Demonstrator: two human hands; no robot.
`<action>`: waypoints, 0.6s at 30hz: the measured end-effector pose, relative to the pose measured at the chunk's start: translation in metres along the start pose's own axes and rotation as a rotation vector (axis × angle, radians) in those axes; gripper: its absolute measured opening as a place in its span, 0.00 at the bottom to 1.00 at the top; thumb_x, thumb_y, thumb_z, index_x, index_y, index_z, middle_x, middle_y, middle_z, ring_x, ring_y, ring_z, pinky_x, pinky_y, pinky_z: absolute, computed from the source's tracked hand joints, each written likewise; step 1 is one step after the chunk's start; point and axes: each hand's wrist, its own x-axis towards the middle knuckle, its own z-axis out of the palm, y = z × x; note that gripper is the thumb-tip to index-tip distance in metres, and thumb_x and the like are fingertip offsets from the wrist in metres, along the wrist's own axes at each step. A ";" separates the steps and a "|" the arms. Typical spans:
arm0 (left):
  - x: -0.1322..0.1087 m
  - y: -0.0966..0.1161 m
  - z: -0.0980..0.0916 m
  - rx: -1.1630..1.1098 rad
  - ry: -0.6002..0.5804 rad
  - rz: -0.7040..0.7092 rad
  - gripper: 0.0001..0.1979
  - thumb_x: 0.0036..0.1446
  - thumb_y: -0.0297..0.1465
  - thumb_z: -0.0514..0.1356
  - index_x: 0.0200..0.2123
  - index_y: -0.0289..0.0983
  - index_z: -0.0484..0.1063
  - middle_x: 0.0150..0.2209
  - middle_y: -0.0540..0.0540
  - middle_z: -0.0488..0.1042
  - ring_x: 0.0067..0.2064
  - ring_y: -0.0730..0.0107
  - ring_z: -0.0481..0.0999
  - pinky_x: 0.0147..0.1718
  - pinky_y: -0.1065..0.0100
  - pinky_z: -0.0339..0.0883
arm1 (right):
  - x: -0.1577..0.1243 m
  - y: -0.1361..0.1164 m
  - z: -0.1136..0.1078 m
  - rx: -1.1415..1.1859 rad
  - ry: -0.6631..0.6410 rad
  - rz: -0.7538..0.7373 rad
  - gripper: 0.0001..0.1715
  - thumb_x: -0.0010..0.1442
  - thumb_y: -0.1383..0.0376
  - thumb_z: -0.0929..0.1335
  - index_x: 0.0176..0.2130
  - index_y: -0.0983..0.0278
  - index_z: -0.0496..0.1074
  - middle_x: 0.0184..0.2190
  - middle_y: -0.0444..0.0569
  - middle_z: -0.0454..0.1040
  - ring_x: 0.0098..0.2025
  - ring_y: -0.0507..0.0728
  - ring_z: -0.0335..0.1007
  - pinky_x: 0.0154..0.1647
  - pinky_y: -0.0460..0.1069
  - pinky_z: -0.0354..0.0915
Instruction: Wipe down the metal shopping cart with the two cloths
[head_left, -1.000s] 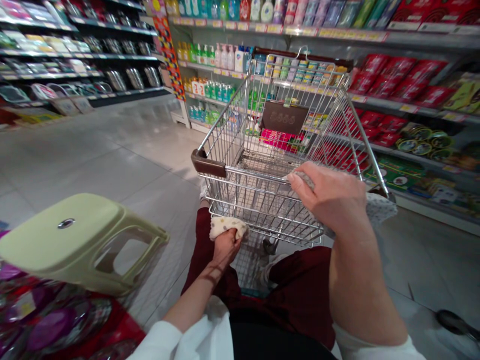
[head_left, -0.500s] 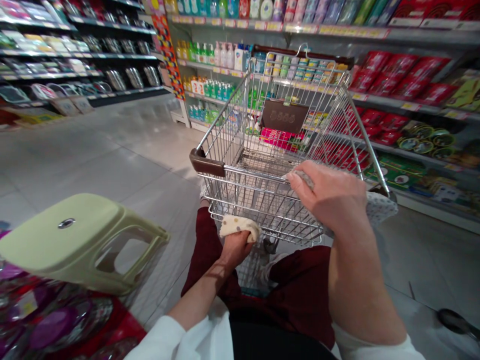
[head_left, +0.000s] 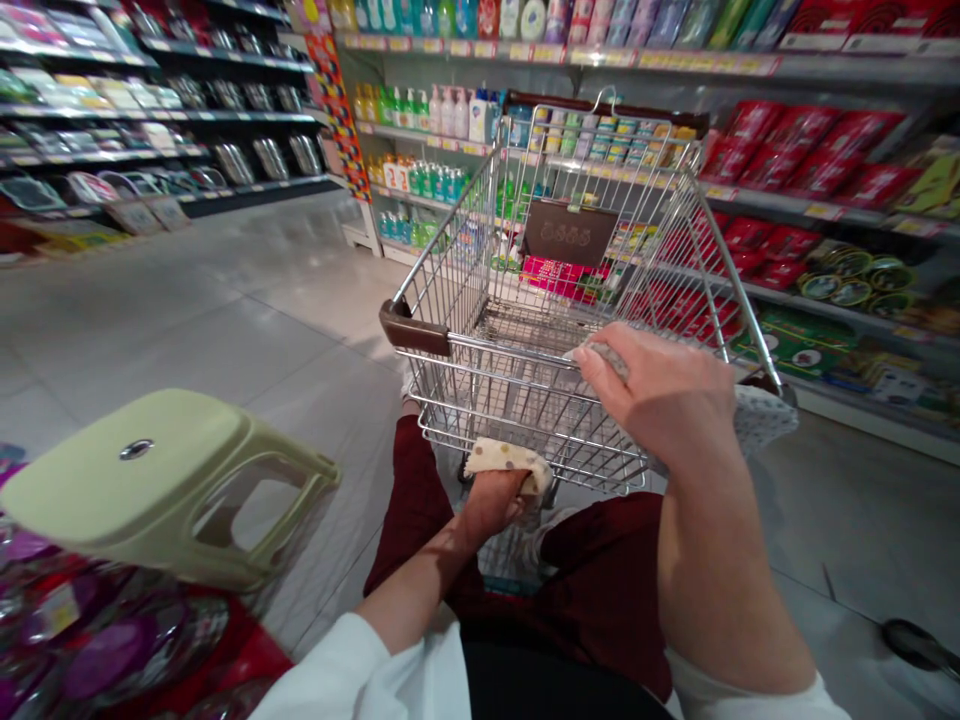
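Note:
In front of my knees stands a wire shopping cart (head_left: 525,345) with brown corner pieces. My left hand (head_left: 495,500) is closed on a cream spotted cloth (head_left: 506,458), low against the cart's near wire end. My right hand (head_left: 660,385) grips the cart's near top rail, with a patterned grey-white cloth (head_left: 616,358) showing under its fingers. More of a similar cloth (head_left: 765,415) hangs past the wrist at the cart's right corner. A brown plate (head_left: 570,235) is fixed to the cart's far end.
A pale green plastic stool (head_left: 172,470) stands at my left, beside purple-lidded containers (head_left: 105,650). Shelves of bottles (head_left: 450,110) and red packages (head_left: 810,150) rise behind the cart. Metal pots (head_left: 270,158) line the shelves at the far left. A dark round object (head_left: 911,640) lies on the floor at right.
My left hand has slid a little to the right and slightly down along the cart's near end, carrying the spotted cloth. My right hand stays on the rail.

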 end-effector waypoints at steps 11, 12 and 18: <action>0.011 0.007 0.022 -0.029 0.023 0.146 0.18 0.54 0.31 0.57 0.49 0.37 0.75 0.42 0.38 0.80 0.47 0.53 0.79 0.52 0.56 0.70 | 0.000 -0.002 0.000 -0.006 -0.001 -0.004 0.26 0.68 0.47 0.57 0.43 0.59 0.75 0.35 0.48 0.79 0.30 0.54 0.67 0.29 0.49 0.45; 0.012 0.008 0.026 -0.038 0.025 0.177 0.19 0.55 0.31 0.57 0.50 0.36 0.75 0.44 0.38 0.80 0.49 0.54 0.78 0.53 0.56 0.69 | 0.000 -0.002 0.000 -0.002 -0.002 -0.009 0.26 0.68 0.47 0.57 0.44 0.59 0.75 0.36 0.48 0.79 0.30 0.54 0.67 0.29 0.49 0.45; 0.007 0.006 0.044 -0.088 0.086 0.246 0.22 0.60 0.31 0.51 0.56 0.34 0.71 0.52 0.35 0.77 0.57 0.55 0.75 0.61 0.53 0.64 | 0.000 -0.003 -0.002 0.003 -0.024 0.001 0.26 0.68 0.46 0.56 0.44 0.58 0.74 0.36 0.47 0.79 0.31 0.54 0.68 0.29 0.49 0.45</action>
